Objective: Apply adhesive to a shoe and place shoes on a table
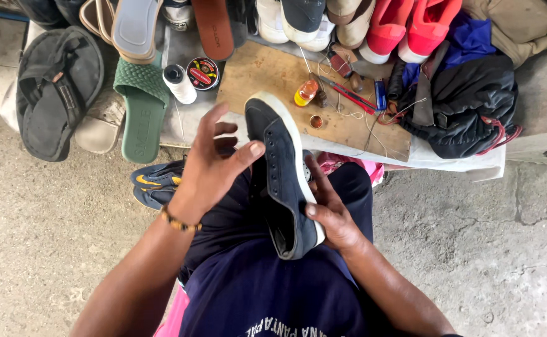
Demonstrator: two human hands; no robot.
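A dark sneaker (284, 181) with a white sole is held over the lap, toe pointing away and sole edge turned up. It is clamped from the right by the right hand (330, 209), whose fingers are pressed along the sole's edge. The left hand (214, 165) is spread, its fingers apart, and only the thumb tip is laid against the upper; nothing is gripped by it.

The sneaker could be tipped off the lap, since it is held firmly on one side only and is balanced on its edge. If it were dropped forward, the small orange bottle (306, 92) and the open cap (316, 121) just beyond the toe could be knocked over and their contents spilled on the board (267, 68). Loose thread (373, 134) lying across the board could be snagged.

The board is laid on a low stone ledge, where a round tin (202, 73), a white bottle (179, 83), red-handled tools (351, 95), a green slipper (141, 106), black sandals (55, 87), red shoes (411, 28) and a black bag (467, 106) are crowded. Another blue shoe (155, 182) is set beside the left knee. The floor (486, 249) is rough, cracked concrete, lit by daylight.
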